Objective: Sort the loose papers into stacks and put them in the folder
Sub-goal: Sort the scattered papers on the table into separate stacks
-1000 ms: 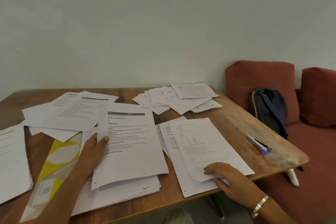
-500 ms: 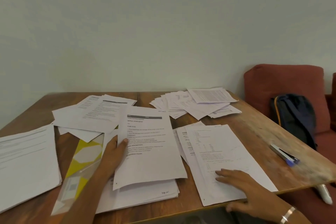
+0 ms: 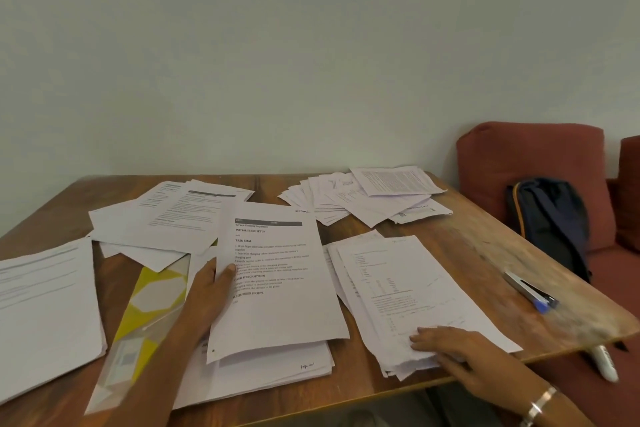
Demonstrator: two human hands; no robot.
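At lower left the folder (image 3: 145,319) lies beside my left hand (image 3: 211,291), which pinches the printed sheet (image 3: 277,277) at frame center; my right hand (image 3: 453,354) presses flat, fingers straight, on the lower-right stack (image 3: 408,291)

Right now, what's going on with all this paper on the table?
A person is sorting loose papers on a wooden table. The left hand grips the edge of a printed sheet lying on the middle stack, thumb on top. The right hand presses flat on another stack beside it. A yellow-patterned folder lies to the left with nothing filed in it yet.
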